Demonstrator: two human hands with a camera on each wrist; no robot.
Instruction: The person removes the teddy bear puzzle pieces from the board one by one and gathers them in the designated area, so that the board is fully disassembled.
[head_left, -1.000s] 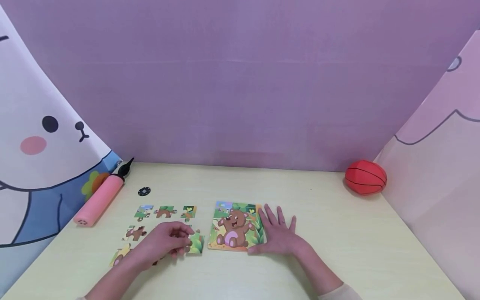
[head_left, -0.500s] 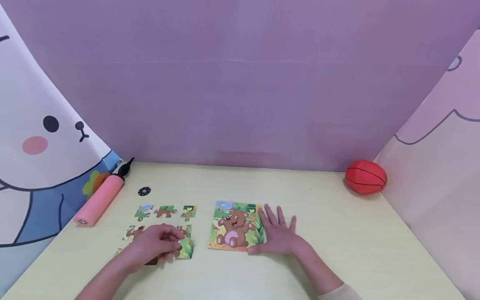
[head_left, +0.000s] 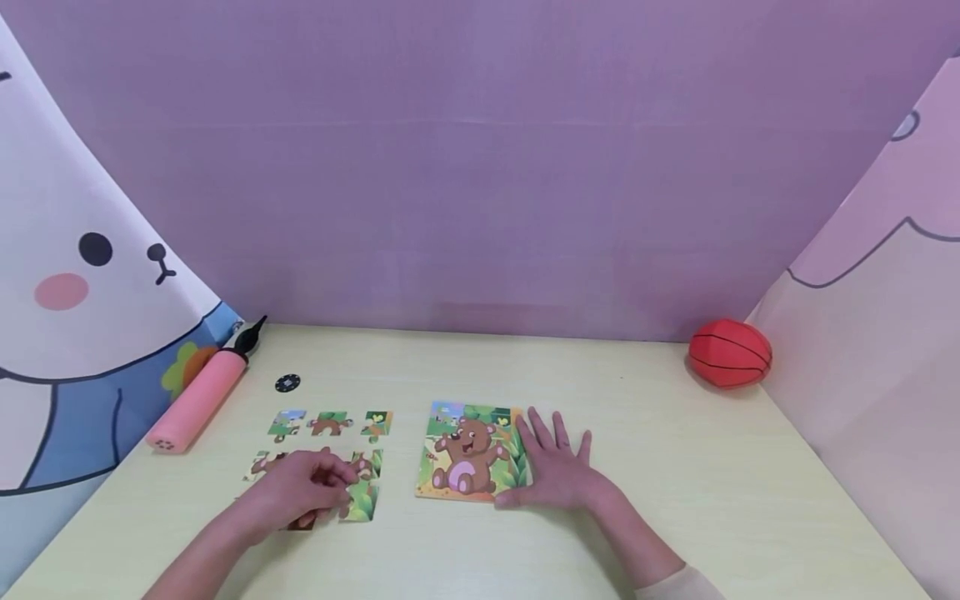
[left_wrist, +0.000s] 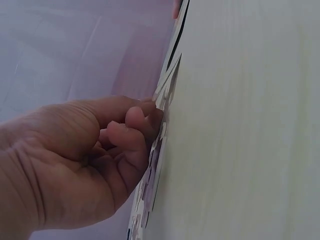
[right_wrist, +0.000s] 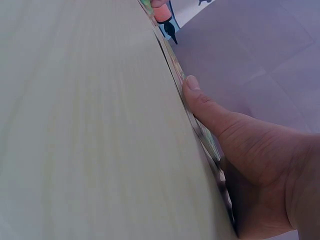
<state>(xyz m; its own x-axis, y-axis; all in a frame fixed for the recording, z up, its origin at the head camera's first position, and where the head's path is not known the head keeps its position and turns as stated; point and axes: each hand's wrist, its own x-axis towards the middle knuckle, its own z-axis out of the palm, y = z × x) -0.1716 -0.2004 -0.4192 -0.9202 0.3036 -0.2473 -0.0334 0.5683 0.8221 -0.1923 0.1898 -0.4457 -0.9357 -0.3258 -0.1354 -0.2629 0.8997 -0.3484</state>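
From above, my left hand (head_left: pixel 303 492) curls over the loose puzzle pieces (head_left: pixel 360 492); its wrist view shows fingers (left_wrist: pixel 131 131) pinching one. My right hand (head_left: pixel 558 475) lies flat, fingers spread, on the bear puzzle (head_left: pixel 465 454).

The left hand (head_left: pixel 300 493) hides part of the loose puzzle pieces (head_left: pixel 362 497).

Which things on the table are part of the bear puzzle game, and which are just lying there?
Part of the puzzle:
- loose puzzle pieces, in rows
- leafy piece that the left hand holds
- bear picture board, with the right hand resting flat on its edge

Just lying about:
- pink pump
- small black disc
- red ball
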